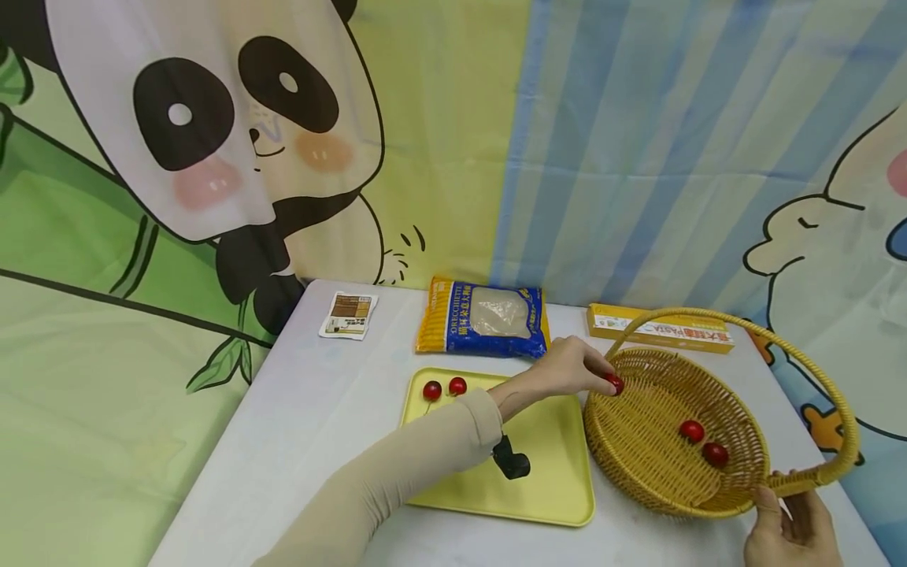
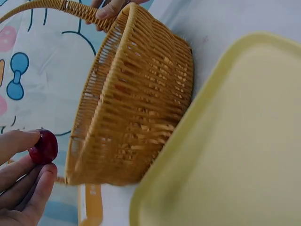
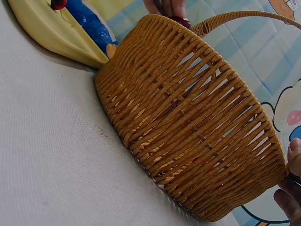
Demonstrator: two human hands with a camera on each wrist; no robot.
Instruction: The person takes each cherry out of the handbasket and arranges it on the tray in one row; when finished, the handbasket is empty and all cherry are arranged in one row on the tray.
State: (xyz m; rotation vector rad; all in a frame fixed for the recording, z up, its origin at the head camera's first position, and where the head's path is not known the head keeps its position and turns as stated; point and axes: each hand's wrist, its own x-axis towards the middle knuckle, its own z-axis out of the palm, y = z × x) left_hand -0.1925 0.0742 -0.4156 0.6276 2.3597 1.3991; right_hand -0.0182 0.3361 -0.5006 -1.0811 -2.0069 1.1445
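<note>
My left hand (image 1: 570, 367) pinches a dark red cherry (image 2: 44, 147) between thumb and fingers, at the left rim of a round wicker basket (image 1: 602, 441). Inside the basket, two more cherries lie toward the right side, one bright red cherry (image 1: 691, 431) and one darker cherry (image 1: 716, 454). With thumb and fingers, my right hand (image 1: 790, 526) grips the basket at its near right, where the arched handle (image 1: 815, 370) meets the rim. A yellow tray (image 1: 553, 472) lies left of the basket under my left forearm, with two cherries (image 1: 432, 390) at its far left corner.
Behind the tray lies a blue and yellow pasta bag (image 1: 489, 319). A yellow pasta box (image 1: 662, 327) lies behind the basket, and a small white packet (image 1: 349, 315) sits at the far left of the white table (image 1: 283, 441). A printed curtain (image 1: 439, 142) hangs behind.
</note>
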